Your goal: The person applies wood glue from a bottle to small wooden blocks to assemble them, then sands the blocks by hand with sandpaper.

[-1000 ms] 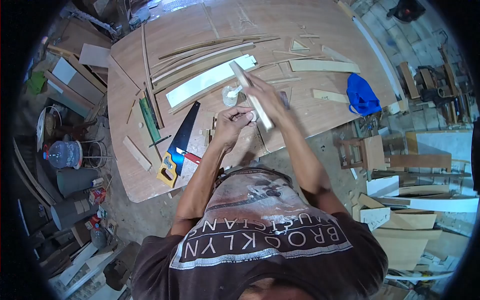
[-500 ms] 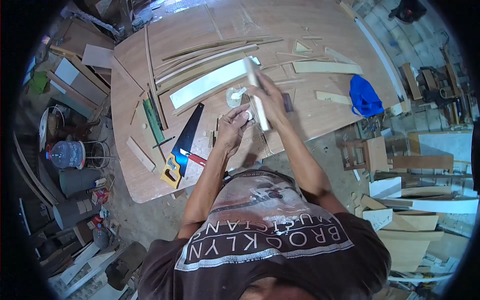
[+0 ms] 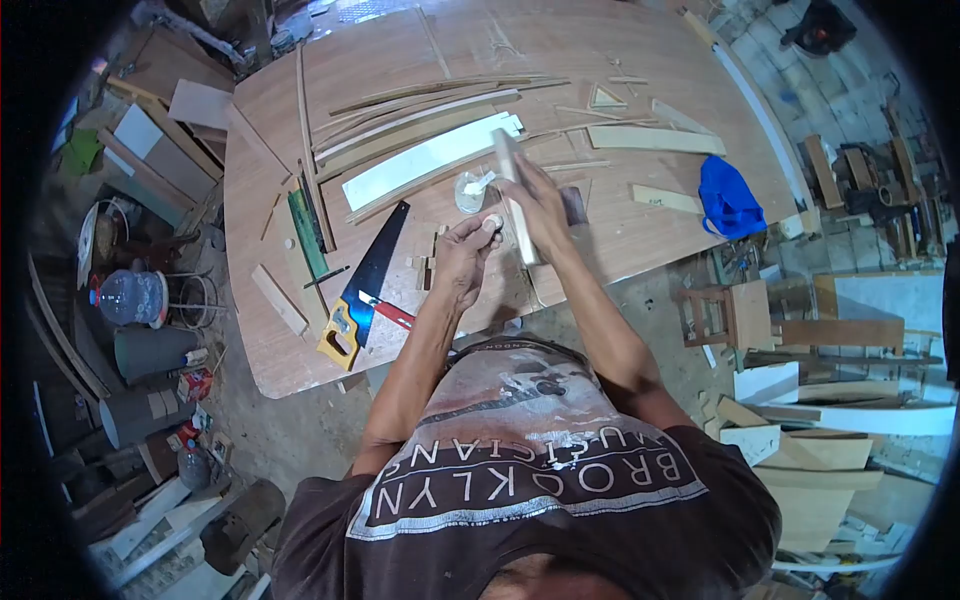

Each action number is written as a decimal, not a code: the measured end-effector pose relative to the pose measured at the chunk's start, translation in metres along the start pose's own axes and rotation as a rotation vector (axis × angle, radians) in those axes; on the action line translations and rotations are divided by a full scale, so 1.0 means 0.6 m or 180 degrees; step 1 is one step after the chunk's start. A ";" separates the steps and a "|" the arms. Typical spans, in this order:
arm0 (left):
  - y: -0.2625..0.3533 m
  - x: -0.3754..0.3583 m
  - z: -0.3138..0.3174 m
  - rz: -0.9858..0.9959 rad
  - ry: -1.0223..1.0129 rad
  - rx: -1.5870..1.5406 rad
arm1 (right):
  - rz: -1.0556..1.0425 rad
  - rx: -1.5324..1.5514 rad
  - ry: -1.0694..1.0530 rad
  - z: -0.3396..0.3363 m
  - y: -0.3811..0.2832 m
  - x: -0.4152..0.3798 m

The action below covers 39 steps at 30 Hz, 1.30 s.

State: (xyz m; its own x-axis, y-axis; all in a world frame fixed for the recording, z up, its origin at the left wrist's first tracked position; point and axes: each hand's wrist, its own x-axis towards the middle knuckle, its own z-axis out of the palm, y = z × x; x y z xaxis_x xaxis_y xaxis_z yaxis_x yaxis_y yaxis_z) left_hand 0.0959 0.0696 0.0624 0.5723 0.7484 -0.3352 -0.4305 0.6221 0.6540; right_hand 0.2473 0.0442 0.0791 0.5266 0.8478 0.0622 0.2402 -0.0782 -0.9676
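Note:
My right hand grips a pale wooden strip and holds it nearly upright over the plywood table. My left hand is closed beside it, pinching a small round pale piece at the fingertips, close to the strip's lower part. Just beyond the hands a small clear cup with a white stick in it stands on the table.
A black handsaw with a yellow handle lies to the left, with a red-handled tool beside it. Long wood strips and offcuts cover the table's far side. A blue bag sits at the right edge. Clutter and boards ring the floor.
The wooden strip has swung from a slant to nearly upright in my right hand. My left hand has stayed close beside it with the small piece.

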 end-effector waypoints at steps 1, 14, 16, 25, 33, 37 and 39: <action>0.004 0.003 0.003 0.0054 0.0029 -0.0043 | -0.0031 -0.0017 -0.0065 -0.006 -0.025 -0.010; 0.007 0.000 0.022 0.0255 0.0267 -0.0250 | -0.0467 0.0080 0.0441 0.008 -0.043 -0.041; 0.010 0.001 0.032 0.0060 0.0452 -0.0323 | -0.0738 -0.0340 0.0435 0.023 -0.054 -0.092; -0.002 0.000 0.042 0.0535 0.0569 0.0088 | -0.0186 0.0572 0.0638 0.025 -0.043 -0.050; 0.018 0.002 0.031 0.0862 0.0292 0.1196 | 0.0280 0.0352 0.0181 0.026 0.006 0.009; 0.022 -0.001 0.032 0.1045 0.0254 0.1291 | 0.0342 0.0842 -0.0105 -0.031 -0.073 -0.027; 0.030 -0.002 0.026 0.1133 0.0219 0.1836 | 0.0109 0.0150 -0.0394 -0.036 -0.097 -0.059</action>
State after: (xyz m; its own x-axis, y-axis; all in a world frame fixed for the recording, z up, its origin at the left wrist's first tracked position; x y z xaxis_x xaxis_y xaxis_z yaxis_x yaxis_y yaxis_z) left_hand 0.0985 0.0764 0.0848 0.4106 0.9097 -0.0625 -0.1323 0.1272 0.9830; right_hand 0.2325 0.0073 0.1383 0.4285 0.9036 0.0012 0.1838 -0.0859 -0.9792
